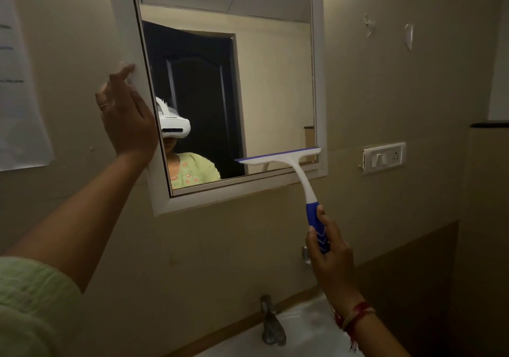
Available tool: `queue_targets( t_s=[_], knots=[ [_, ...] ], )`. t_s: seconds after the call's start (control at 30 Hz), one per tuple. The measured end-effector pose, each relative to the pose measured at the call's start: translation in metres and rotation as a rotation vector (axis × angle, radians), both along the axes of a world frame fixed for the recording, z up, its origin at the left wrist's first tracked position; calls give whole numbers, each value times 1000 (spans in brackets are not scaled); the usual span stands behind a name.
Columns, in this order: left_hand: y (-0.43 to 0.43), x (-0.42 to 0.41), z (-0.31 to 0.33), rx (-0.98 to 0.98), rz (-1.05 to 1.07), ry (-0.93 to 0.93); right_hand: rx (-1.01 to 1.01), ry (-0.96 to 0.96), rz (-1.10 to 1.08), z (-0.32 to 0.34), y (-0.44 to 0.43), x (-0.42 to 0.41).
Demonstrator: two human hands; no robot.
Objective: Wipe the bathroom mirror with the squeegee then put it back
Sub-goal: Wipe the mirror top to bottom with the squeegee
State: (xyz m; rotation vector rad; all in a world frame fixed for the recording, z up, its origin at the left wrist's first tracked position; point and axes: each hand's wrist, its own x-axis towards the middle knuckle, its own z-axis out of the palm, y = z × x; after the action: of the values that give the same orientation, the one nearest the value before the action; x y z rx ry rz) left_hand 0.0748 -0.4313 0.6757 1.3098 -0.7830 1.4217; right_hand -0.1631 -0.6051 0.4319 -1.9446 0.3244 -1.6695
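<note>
squeegee (300, 176): blade flat against the glass at the bottom right corner of the mirror (270, 81), right end touching the right side of the frame (319, 53), just above the bottom edge. Neck slants down and right, past the bottom edge, to the blue handle (316, 224).
right hand (330, 254): wrapped round the lower part of the blue handle, fingers and thumb curled on it. Firm grip.
left hand (128, 119): on the left edge of the frame, about mid-height. Fingers roughly straight, pressed flat, holding nothing. Probably bracing.
stage (judgement): bottom of a stroke down the right-hand strip. Wet or dry glass not readable in this light, so coverage unknown.
handling (judgement): light plastic tool. Stiff neck, soft rubber edge. Ribbed blue section is the place to hold, not the smooth white neck. Likely slippery if wet.
pressure (judgement): even and moderate, blade kept square to the glass. Glass fragile.
risk (judgement): blade end snagging on the frame at the corner.
put-back spot: not in view.
nearby: sink (303, 326) and tap (271, 321) below the mirror, switch plate (384, 157) right of it, paper sheet (19, 95) on the wall left.
</note>
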Motion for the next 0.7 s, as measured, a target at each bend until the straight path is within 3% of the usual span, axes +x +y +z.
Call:
queue_targets(
  t_s=[0.7],
  knots=[
    [1,-1,0,-2,-19,39,52,87,-40,-15,7,-12]
  ],
)
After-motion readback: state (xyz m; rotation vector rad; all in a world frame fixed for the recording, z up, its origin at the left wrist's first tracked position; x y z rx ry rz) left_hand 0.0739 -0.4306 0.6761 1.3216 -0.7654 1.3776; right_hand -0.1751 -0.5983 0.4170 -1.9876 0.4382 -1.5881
